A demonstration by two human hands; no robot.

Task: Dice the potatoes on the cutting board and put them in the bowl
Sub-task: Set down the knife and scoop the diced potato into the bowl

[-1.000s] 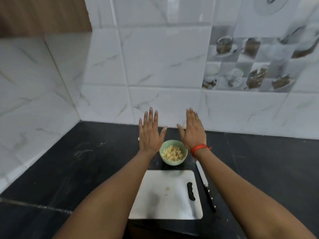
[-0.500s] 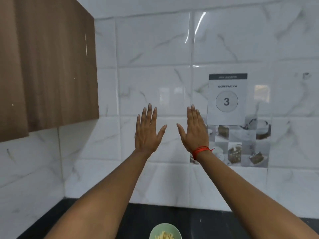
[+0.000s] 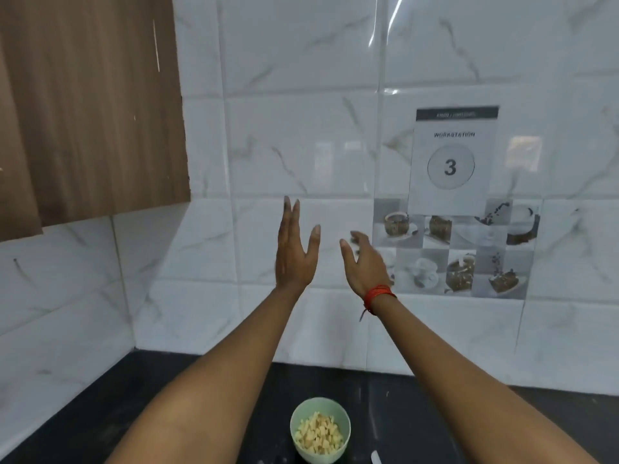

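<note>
Head view: left hand (image 3: 294, 256) held up, fingers straight, empty. Below it on the tabletop (image 3: 100, 413), the bowl (image 3: 320, 405) holds the potato dice (image 3: 318, 433). The bowl is likely light, rigid and smooth, so cup its wall. Dice are loose, probably slippery. Right hand (image 3: 365, 262) held up, fingers relaxed, empty.

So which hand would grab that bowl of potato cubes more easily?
Left, but only narrowly. The left hand and right hand are both empty and raised high. The bowl sits below them, slightly nearer the left forearm.

Both hands (image 3: 330, 256) raised, empty, above bowl (image 3: 320, 429) (diced potatoes (image 3: 319, 433) inside).
</note>
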